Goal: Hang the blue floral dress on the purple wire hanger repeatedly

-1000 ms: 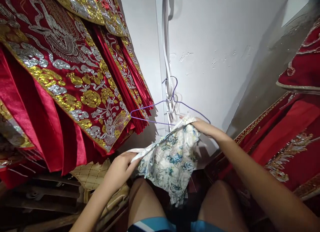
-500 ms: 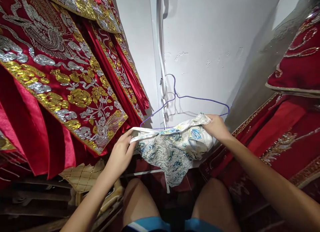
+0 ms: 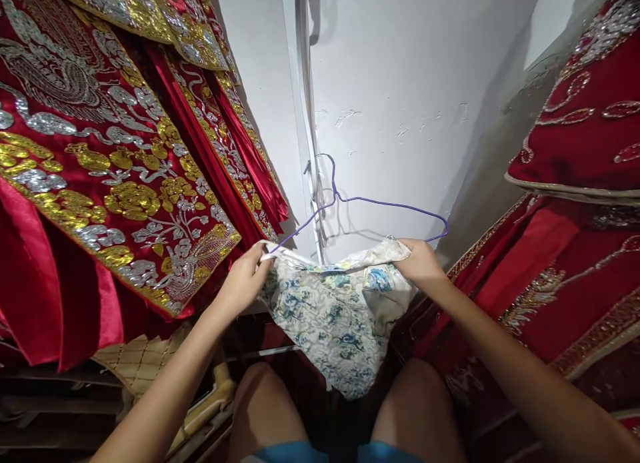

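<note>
A white garment with blue flowers [image 3: 330, 323] is stretched between my hands in front of the wall. My left hand [image 3: 245, 276] is closed on its upper left edge, by a white strap around the left end of a purple hanger [image 3: 387, 202]. My right hand [image 3: 420, 260] pinches the garment's upper right corner, just below the hanger's right end. The hanger's hook hangs at a white vertical strip on the wall. Much of the hanger's lower bar is hidden behind the cloth. What kind of garment it is I cannot tell.
Red garments with gold and silver sequins [image 3: 135, 200] hang close on the left. More red beaded garments [image 3: 590, 130] hang on the right. Behind the hanger is a white wall [image 3: 390, 70]. A wooden chair with a cushion [image 3: 145, 366] stands at lower left.
The left strap now lies around the hanger's left end; before, it was held below and in front. The cloth hangs flatter, and the view has shifted slightly right.
</note>
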`<control>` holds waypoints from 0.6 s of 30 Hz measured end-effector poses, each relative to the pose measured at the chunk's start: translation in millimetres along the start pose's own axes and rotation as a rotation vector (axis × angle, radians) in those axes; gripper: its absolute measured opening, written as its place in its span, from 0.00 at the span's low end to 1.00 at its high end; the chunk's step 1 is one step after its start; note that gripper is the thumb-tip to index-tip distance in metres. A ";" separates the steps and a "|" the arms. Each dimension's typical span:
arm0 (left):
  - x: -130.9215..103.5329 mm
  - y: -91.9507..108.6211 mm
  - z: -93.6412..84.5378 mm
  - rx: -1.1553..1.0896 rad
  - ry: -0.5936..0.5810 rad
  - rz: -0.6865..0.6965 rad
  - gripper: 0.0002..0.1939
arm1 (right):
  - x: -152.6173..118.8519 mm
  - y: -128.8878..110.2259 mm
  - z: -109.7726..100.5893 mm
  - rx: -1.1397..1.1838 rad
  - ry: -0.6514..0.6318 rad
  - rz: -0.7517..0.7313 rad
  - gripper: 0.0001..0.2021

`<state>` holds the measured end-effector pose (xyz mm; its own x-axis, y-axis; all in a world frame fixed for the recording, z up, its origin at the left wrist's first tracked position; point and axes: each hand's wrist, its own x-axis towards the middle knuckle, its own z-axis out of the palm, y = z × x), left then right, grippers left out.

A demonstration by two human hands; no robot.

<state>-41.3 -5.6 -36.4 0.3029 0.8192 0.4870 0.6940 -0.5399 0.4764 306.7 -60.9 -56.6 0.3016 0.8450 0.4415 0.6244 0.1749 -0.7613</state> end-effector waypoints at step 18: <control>46.5 15.2 -21.7 0.038 0.304 0.172 0.11 | 20.2 9.7 -54.8 0.389 -0.321 0.014 0.20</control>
<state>-30.8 20.1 9.4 0.2132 0.6182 0.7565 0.6752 -0.6529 0.3432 358.4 -69.9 -29.1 0.0329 0.9508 0.3082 0.2884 0.2862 -0.9137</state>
